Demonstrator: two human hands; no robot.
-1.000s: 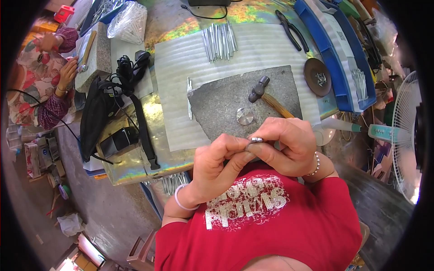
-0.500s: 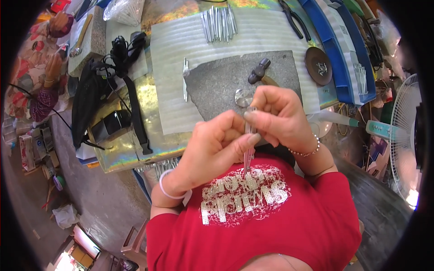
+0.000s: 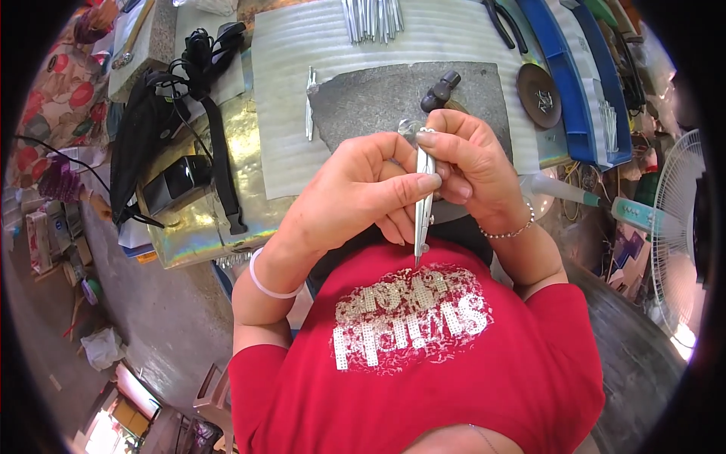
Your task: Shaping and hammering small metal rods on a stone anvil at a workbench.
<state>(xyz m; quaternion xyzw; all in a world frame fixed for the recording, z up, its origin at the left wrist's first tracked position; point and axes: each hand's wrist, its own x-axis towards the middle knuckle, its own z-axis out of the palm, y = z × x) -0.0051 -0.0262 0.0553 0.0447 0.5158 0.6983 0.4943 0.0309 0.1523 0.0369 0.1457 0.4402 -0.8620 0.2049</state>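
Observation:
In front of my red shirt I hold a slim silver tool that looks like a drawing compass (image 3: 423, 219), its legs together and its pointed end down toward me. My left hand (image 3: 359, 178) pinches it around the middle between thumb and fingers. At its top end, my right hand (image 3: 473, 155) grips with thumb and forefinger. Just beyond my fingers, a round shiny metal piece (image 3: 408, 130) lies partly hidden on a grey stone slab (image 3: 370, 94). A hammer (image 3: 441, 92) rests on the slab too, its handle mostly behind my right hand.
Silver rods (image 3: 373, 19) lie bundled at the far side; a few more rods (image 3: 310, 106) sit left of the slab. To the right are a brown dish (image 3: 529, 110) of small parts, pliers (image 3: 505, 26), a blue tray (image 3: 563, 76) and a fan (image 3: 681, 219). A black strap (image 3: 221, 166) lies left.
The tabletop sits higher in the picture. Both hands are slightly higher, and the compass has turned to show more of its side. At the far left, another person's hands have shifted.

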